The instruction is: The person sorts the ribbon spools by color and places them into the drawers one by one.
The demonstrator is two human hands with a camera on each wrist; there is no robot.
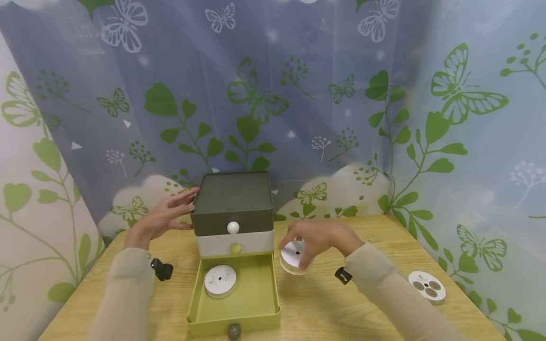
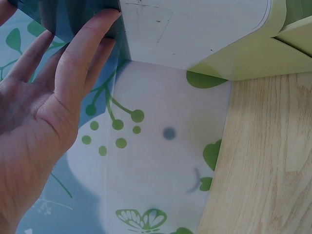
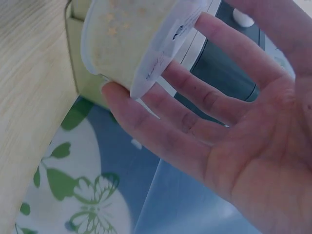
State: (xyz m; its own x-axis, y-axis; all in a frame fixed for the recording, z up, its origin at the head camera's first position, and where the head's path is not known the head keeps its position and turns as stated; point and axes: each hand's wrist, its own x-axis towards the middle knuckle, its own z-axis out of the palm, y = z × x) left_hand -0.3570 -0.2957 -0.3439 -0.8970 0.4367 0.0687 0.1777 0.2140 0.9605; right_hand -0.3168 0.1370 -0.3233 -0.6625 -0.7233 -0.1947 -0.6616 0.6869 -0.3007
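My right hand (image 1: pixel 323 237) grips a ribbon spool (image 1: pixel 292 255) by its edges, just right of the drawer box. In the right wrist view, pale ribbon with gold stars shows between the spool's white discs. The small drawer box (image 1: pixel 235 192) has a dark green top tier, a white middle tier and a yellow-green bottom drawer (image 1: pixel 256 291), which is pulled out. Another white spool (image 1: pixel 220 280) lies flat inside that drawer, toward its left. With fingers extended, my left hand (image 1: pixel 164 217) touches the left side of the dark tier.
A white spool (image 1: pixel 428 287) with round brown openings lies on the wooden table (image 1: pixel 337 303) near its right edge. Behind and beside the table hangs a curtain (image 1: pixel 298 142) printed with butterflies and leaves. The pulled-out drawer's grey knob (image 1: pixel 234 331) points toward me.
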